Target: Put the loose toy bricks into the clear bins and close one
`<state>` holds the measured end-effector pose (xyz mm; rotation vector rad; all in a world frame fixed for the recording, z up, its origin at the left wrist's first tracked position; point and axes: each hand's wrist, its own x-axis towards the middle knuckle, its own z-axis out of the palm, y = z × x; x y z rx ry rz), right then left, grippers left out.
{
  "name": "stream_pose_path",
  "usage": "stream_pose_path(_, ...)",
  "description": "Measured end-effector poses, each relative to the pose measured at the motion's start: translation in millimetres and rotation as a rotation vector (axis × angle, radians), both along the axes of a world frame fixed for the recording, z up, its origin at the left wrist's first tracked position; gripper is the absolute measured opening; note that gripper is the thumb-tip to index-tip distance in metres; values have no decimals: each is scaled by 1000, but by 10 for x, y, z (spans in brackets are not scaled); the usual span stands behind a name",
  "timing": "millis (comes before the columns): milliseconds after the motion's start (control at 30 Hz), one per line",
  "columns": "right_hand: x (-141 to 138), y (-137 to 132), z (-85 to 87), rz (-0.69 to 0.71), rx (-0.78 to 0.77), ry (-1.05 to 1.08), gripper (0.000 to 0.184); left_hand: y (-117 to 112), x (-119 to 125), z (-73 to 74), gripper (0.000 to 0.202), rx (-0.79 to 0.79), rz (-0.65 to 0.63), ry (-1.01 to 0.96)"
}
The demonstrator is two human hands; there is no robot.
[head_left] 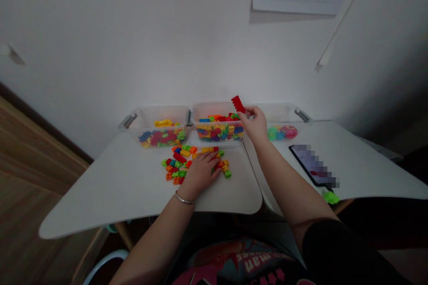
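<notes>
My right hand (254, 124) pinches a long red toy building brick (238, 103) by its lower end. The brick is raised and tilted, with its row of studs facing left, above the right part of the middle clear plastic box (219, 144). Inside that box lie mixed colourful bricks (217, 132). Lower on the white table, my left hand (202, 170) rests palm down over a loose pile of small bricks (177, 167) in orange, green, red, yellow and blue. Its fingers are spread across the pile and cover some of the bricks.
A left clear box (133, 120) holds colourful pieces. The right clear box (279, 111) contains a few larger pieces. A phone-like device (309, 164), partly pixelated, lies on the right table section, with a green piece (331, 197) near the edge. A wall stands behind the boxes.
</notes>
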<state>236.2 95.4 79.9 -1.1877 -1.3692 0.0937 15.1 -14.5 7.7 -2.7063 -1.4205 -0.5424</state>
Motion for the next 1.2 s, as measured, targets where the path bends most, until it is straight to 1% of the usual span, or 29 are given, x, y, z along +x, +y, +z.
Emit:
stream_pose_path(133,-79,148,119,-84,-108,-79,30,3,-1,-1,38,1,-1,-5)
stream_pose_path(267,-168,197,148,-144,-165,-166,29,2,-1,6,36,4,-5,-13)
stream_pose_path(367,-188,194,135,-148,-227,-209,30,1,-1,12,36,0,-3,-13)
stream_pose_path(467,-170,170,110,-112,-254,-221,32,4,-1,8,37,-1,-5,-13)
stream_pose_path(567,-170,95,79,-97,-196,-212,31,8,-2,-2,36,9,-15,-23)
stream_pose_path(667,-218,-71,14,-120,-49,-188,26,7,-2,-3,36,9,-15,-26)
stream_pose_path(733,-258,-231,-75,-107,48,-184,21,2,0,3,38,3,-11,-22)
stream_pose_path(800,-282,-406,-216,-9,96,-211,16,-5,4,12,40,0,-4,-27)
stream_pose_path(867,-278,-567,-402,184,84,-289,12,-13,10,21,40,-5,6,-38)
stream_pose_path(900,-266,-635,-502,275,50,-318,11,-16,12,24,40,-9,10,-42)
stream_pose_path(933,-249,-692,-599,332,12,-334,10,-19,15,26,41,-11,12,-43)
stream_pose_path(1000,-207,-773,-761,410,-89,-380,9,-22,18,26,42,-5,12,-42)
stream_pose_path(1033,-187,-799,-816,435,-133,-401,10,-22,19,22,42,3,11,-43)
stream_pose_path(1100,-154,-835,-874,473,-191,-443,15,-20,17,11,42,19,8,-48)
stream_pose_path(1200,-129,-868,-878,559,-203,-492,19,-15,12,-7,42,31,5,-50)
